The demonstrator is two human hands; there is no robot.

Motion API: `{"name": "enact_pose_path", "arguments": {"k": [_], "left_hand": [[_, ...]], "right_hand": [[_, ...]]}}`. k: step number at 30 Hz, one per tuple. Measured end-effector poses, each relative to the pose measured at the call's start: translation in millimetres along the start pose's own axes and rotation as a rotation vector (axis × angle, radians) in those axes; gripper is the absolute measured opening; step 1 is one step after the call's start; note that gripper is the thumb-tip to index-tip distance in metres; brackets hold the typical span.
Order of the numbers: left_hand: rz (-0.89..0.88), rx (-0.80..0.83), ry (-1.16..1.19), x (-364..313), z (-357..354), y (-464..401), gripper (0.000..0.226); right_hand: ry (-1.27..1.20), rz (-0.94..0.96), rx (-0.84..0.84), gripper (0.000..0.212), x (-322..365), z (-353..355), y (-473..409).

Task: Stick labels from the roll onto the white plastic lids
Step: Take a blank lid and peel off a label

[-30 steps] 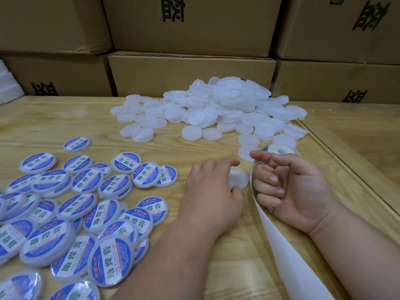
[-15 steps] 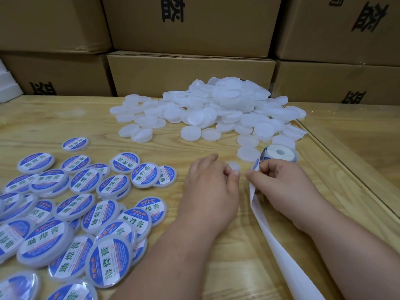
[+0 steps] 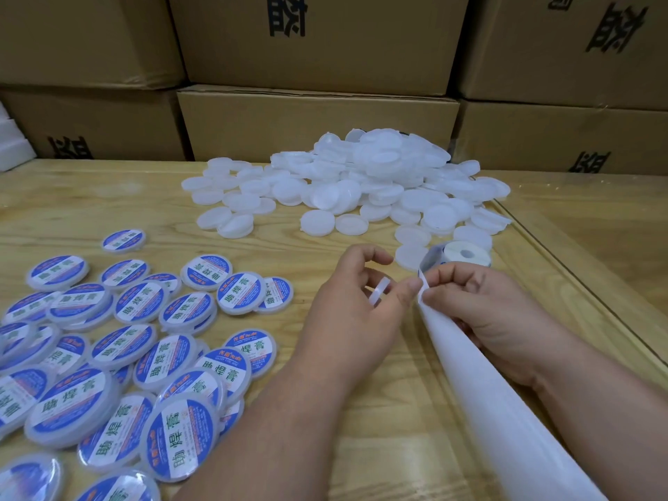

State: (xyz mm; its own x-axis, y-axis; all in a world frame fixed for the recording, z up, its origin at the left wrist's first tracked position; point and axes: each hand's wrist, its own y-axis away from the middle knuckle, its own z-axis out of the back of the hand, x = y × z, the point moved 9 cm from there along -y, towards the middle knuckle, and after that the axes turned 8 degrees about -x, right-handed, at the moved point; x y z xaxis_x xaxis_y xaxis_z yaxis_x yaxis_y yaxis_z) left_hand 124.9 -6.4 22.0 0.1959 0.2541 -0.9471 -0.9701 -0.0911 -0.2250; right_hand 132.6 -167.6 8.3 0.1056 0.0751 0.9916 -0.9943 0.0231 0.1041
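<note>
Cardboard boxes walled the wooden table. At frame centre the left hand gripped one white lid edge-on, the right hand pinched the backing strip near one label roll. Labelled lids, perhaps thirty, filled the lower left.

Labelled lids lay spread on the table to the left of the left hand. Beyond both hands sat the heap of bare lids, with stacked cartons behind it. The label roll stood just beyond the right hand.
</note>
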Motion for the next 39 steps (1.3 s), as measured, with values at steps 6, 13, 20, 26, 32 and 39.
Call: {"name": "enact_pose_path", "arguments": {"k": [6,13,20,26,32,39], "left_hand": [[-0.018,0.018,0.025,0.7,-1.3,-2.5,0.034],[-0.011,0.027,0.047,2.7,-1.5,-3.7,0.029],[0.013,0.047,0.065,4.8,-4.3,-2.6,0.027],[0.014,0.087,0.049,6.4,-10.2,-2.4,0.029],[0.017,0.066,0.016,8.6,-9.4,-3.7,0.031],[0.013,0.062,0.002,7.0,-8.5,-3.4,0.031]], "right_hand": [[-0.003,0.072,0.093,0.017,4.8,-11.6,4.8],[0.013,0.057,0.07,0.02,7.7,-10.5,7.7],[-0.022,0.065,0.031,0.023,8.0,-7.9,7.0],[-0.028,0.109,0.09,0.024,8.8,-16.2,6.3],[0.072,0.104,0.023,0.044,2.7,-11.2,2.2],[0.166,0.076,0.1,0.026,-0.2,-15.4,4.8]]}}
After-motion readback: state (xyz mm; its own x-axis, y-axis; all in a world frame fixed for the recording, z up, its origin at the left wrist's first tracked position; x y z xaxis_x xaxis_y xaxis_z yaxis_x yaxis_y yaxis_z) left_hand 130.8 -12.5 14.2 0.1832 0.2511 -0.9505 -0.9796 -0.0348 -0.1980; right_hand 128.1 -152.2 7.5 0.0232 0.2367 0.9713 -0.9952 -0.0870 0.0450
